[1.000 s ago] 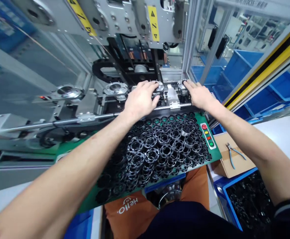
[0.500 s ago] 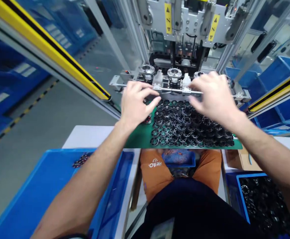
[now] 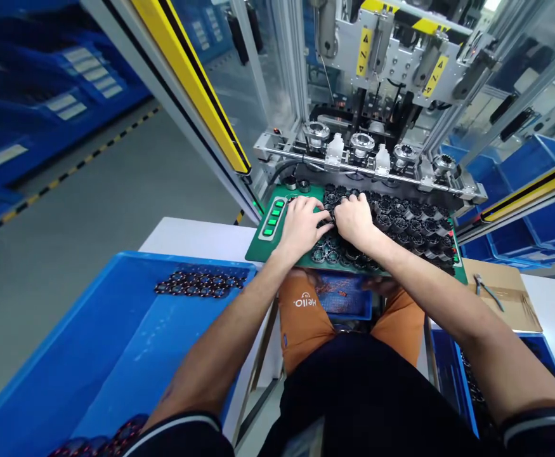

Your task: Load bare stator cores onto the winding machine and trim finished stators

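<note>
Many black rings (image 3: 401,223) stand in rows on a green mat (image 3: 259,249). My left hand (image 3: 304,223) is at the left part of the rows, its fingers curved around something dark and too small to make out. Right beside it, my right hand (image 3: 354,219) is closed over the rings, fingertips pointing down; what they grip is hidden. Two round parts (image 3: 297,184) sit at the mat's back left corner. Behind the mat, a machine rail (image 3: 306,156) carries several silver round fixtures (image 3: 363,143).
Green buttons (image 3: 272,219) are at the mat's left. A large blue bin (image 3: 129,317) with copper-and-black rings (image 3: 201,284) is at the left. Pliers (image 3: 489,292) lie on cardboard (image 3: 505,279) at the right. Yellow-striped posts (image 3: 201,89) flank the machine.
Both hands have come down from the machine rail to the rings and closer together. The view has shifted, showing the green buttons and more of the left bin.
</note>
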`<act>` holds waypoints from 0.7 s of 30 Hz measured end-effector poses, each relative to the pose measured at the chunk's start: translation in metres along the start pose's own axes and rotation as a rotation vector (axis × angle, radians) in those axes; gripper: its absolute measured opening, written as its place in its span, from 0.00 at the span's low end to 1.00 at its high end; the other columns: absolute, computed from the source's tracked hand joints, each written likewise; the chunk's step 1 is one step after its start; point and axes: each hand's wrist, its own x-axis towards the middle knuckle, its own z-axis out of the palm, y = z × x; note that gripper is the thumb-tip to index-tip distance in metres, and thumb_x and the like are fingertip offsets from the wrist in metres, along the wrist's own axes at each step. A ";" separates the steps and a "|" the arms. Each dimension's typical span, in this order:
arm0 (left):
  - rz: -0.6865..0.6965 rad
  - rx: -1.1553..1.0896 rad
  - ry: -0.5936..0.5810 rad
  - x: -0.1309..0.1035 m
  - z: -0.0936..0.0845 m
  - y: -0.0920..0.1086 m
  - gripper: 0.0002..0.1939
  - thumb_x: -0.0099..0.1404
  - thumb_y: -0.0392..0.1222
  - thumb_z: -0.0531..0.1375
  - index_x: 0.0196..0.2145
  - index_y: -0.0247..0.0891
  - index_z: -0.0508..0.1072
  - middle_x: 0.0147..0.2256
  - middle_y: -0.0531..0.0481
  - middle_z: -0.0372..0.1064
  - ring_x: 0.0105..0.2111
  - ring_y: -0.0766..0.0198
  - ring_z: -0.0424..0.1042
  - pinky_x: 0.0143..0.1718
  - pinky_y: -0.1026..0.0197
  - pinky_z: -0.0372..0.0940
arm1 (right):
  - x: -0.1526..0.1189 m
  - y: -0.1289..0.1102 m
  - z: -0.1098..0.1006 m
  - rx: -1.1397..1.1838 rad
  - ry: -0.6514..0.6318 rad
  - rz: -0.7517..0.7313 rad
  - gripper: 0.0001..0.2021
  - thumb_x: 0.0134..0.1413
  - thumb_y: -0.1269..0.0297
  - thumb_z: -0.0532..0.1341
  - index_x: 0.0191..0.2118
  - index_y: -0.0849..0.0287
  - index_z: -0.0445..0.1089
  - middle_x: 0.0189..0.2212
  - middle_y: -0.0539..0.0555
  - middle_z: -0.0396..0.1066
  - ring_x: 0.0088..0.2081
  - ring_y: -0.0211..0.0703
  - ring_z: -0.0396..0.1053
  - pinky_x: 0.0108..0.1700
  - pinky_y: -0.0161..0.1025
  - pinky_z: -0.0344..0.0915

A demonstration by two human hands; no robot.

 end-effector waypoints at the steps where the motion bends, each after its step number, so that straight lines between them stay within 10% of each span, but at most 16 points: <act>1: -0.046 -0.106 0.045 -0.002 -0.004 0.003 0.06 0.73 0.45 0.68 0.42 0.42 0.83 0.51 0.42 0.78 0.56 0.44 0.73 0.63 0.38 0.67 | -0.008 0.005 -0.007 0.011 0.037 -0.003 0.15 0.72 0.66 0.59 0.50 0.66 0.83 0.57 0.72 0.79 0.61 0.66 0.72 0.65 0.59 0.63; 10: -0.403 -1.291 0.149 -0.041 -0.066 0.099 0.21 0.62 0.52 0.77 0.38 0.41 0.70 0.40 0.53 0.77 0.30 0.65 0.81 0.34 0.62 0.79 | -0.119 0.036 -0.046 0.870 0.602 -0.180 0.08 0.74 0.58 0.65 0.41 0.55 0.72 0.45 0.55 0.74 0.42 0.42 0.71 0.46 0.43 0.72; 15: -0.385 -1.377 0.117 -0.044 -0.073 0.130 0.28 0.57 0.51 0.81 0.44 0.44 0.70 0.41 0.53 0.81 0.26 0.68 0.77 0.24 0.67 0.74 | -0.162 0.032 -0.032 1.259 0.720 -0.056 0.15 0.67 0.59 0.72 0.51 0.50 0.67 0.53 0.54 0.74 0.39 0.38 0.72 0.41 0.40 0.74; 21: -0.451 -1.010 0.271 -0.053 -0.084 0.091 0.26 0.51 0.47 0.82 0.48 0.47 0.86 0.48 0.50 0.85 0.44 0.62 0.84 0.42 0.68 0.79 | -0.234 0.105 0.001 1.101 0.960 0.172 0.23 0.62 0.62 0.75 0.60 0.48 0.76 0.45 0.53 0.71 0.37 0.39 0.71 0.35 0.39 0.73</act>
